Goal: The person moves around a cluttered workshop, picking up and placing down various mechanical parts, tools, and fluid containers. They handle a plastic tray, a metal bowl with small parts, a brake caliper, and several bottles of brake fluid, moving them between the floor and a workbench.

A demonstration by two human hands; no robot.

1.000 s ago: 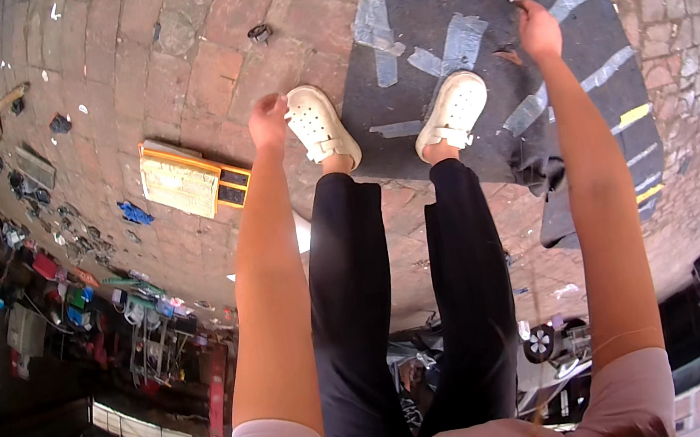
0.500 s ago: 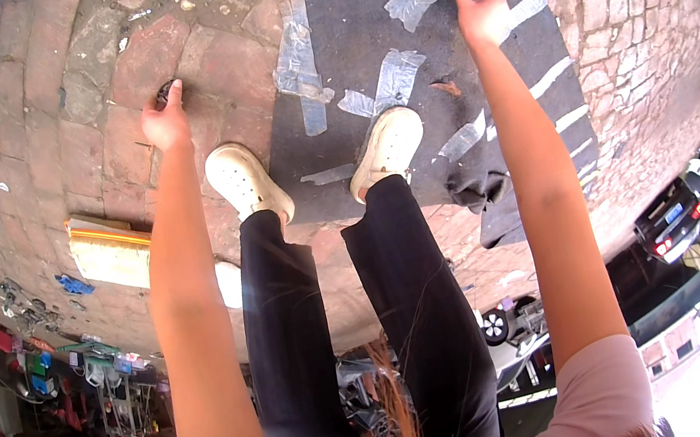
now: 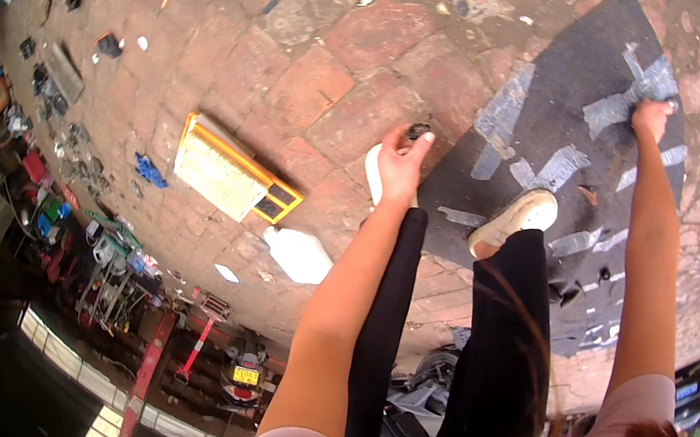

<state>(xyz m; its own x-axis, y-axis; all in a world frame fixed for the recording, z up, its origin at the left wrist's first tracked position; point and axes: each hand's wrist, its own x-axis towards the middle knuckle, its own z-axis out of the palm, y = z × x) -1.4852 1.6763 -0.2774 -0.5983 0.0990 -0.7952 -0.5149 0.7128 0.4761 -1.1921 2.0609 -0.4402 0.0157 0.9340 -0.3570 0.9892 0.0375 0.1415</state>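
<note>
My left hand [image 3: 398, 174] is raised over the brick paving, just off the left edge of a dark grey mat [image 3: 550, 80]. Its thumb and fingers pinch a small, dark, rounded piece [image 3: 418, 131], whose kind is too small to make out. On the mat's far right part, beside crossed strips of silvery tape [image 3: 617, 111], my right hand [image 3: 652, 118] is closed around a tool. Only the tool's whitish handle end [image 3: 672, 106] shows past the fingers; the rest is hidden.
My shoe [image 3: 514, 220] rests on the mat, near a crumpled black piece [image 3: 566, 291]. Left on the bricks lie a yellow-framed pleated panel [image 3: 220, 171], a white bottle [image 3: 298, 254] and a blue crumpled cloth [image 3: 149, 171]. Cluttered equipment [image 3: 116, 246] lines the far left.
The view has swung left, so mat and hands appear farther right and lower. My right hand has closed over the white-handled tool, hiding most of it. My left hand still pinches the dark piece.
</note>
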